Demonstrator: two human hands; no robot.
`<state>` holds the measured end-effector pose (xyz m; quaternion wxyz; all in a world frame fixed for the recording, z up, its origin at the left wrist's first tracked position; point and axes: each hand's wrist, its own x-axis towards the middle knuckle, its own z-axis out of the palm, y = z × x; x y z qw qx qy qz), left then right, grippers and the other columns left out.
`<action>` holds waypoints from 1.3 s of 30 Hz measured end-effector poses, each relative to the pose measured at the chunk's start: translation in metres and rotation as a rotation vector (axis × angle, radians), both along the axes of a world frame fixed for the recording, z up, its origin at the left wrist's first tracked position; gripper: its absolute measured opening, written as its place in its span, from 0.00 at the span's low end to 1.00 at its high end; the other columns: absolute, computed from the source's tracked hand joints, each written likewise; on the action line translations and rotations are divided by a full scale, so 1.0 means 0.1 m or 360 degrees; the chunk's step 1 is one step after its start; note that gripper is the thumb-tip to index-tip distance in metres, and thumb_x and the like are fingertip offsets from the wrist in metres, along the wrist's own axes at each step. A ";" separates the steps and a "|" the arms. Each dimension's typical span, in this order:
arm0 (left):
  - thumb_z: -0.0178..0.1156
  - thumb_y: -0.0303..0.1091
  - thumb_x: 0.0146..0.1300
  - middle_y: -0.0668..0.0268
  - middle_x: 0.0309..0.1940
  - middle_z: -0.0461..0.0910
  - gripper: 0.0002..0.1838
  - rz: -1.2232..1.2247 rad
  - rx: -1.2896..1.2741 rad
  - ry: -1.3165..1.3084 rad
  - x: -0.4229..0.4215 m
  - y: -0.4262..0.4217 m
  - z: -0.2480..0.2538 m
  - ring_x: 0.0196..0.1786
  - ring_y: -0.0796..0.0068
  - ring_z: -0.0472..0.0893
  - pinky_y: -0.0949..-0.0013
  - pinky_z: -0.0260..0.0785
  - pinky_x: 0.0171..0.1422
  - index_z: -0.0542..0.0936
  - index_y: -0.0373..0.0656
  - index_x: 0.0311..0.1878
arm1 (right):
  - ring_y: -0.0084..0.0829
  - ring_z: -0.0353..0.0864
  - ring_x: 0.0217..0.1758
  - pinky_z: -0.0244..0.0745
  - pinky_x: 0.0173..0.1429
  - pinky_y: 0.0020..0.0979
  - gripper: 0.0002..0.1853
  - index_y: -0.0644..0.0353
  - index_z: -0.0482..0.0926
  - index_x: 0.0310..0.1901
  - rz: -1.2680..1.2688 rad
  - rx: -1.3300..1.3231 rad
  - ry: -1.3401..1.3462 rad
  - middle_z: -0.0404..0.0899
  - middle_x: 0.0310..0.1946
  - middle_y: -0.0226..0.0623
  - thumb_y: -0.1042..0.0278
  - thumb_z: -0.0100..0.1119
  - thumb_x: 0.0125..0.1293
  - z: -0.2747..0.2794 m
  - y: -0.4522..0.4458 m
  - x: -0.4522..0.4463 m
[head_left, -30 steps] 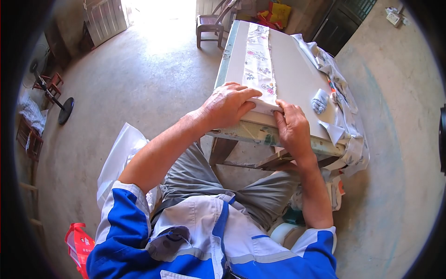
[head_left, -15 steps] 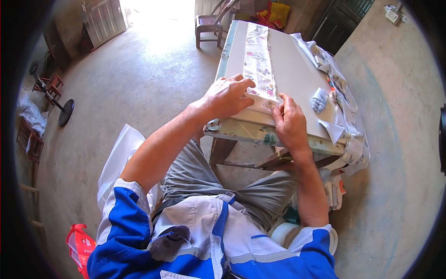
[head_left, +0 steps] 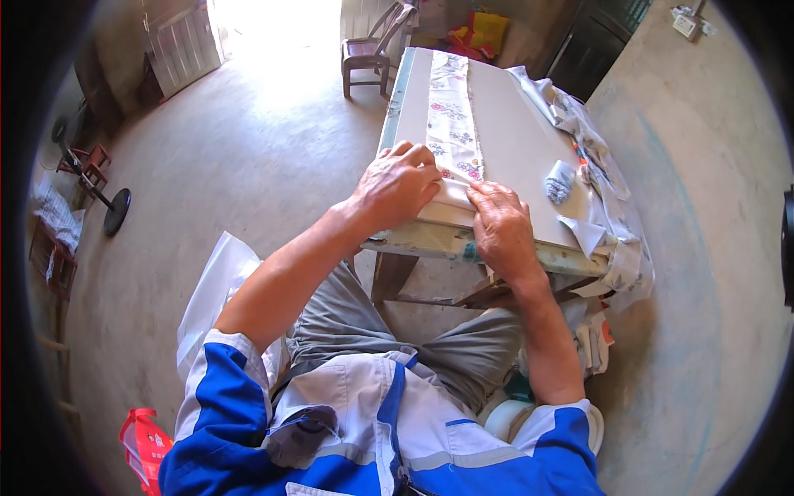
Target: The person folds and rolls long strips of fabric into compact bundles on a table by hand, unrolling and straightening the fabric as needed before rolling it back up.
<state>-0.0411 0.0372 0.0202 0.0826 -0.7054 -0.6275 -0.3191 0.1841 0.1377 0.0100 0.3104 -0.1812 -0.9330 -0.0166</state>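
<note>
A long white fabric strip (head_left: 451, 112) with a floral print lies lengthwise on the board-topped table. Its near end is turned over into a pale fold (head_left: 453, 193) close to the table's front edge. My left hand (head_left: 399, 183) is closed at the fold's left end, fingers curled and pressed against the cloth. At the right end, my right hand (head_left: 502, 221) grips the fold, its fingers laid over the top and its thumb mostly hidden. A small white and blue-grey roll (head_left: 559, 183) stands to the right of the strip.
Loose patterned cloth (head_left: 616, 190) hangs over the right side of the table (head_left: 517, 116). A wooden chair (head_left: 366, 56) stands beyond the table, and a black fan (head_left: 116, 211) is at the left. White sheeting (head_left: 217, 285) lies beside my left arm.
The near end of the strip has been turned over, so its pale underside now shows between my hands. My right fingers have moved from the strip's edge onto the fold.
</note>
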 end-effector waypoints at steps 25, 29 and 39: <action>0.74 0.34 0.65 0.64 0.55 0.90 0.13 -0.0263 0.0154 0.0035 0.17 -0.26 -0.09 0.58 0.62 0.86 0.56 0.82 0.62 0.90 0.46 0.52 | 0.44 0.78 0.68 0.70 0.69 0.46 0.19 0.58 0.86 0.60 0.0085 -0.0083 0.0095 0.84 0.62 0.36 0.67 0.70 0.70 -0.03 -0.16 0.26; 0.73 0.34 0.67 0.62 0.53 0.91 0.13 -0.0272 0.0116 0.0003 0.15 -0.24 -0.05 0.56 0.61 0.87 0.56 0.82 0.62 0.90 0.44 0.53 | 0.44 0.79 0.66 0.71 0.68 0.46 0.18 0.57 0.86 0.61 0.0087 -0.0046 0.0122 0.84 0.60 0.36 0.68 0.70 0.70 -0.03 -0.15 0.25; 0.68 0.38 0.72 0.54 0.48 0.91 0.13 -0.0230 -0.0059 -0.0244 0.06 -0.14 0.06 0.55 0.54 0.88 0.54 0.80 0.63 0.89 0.43 0.54 | 0.45 0.81 0.58 0.74 0.61 0.46 0.16 0.59 0.83 0.59 0.0061 -0.0102 0.0221 0.85 0.52 0.40 0.68 0.67 0.72 0.00 -0.03 0.19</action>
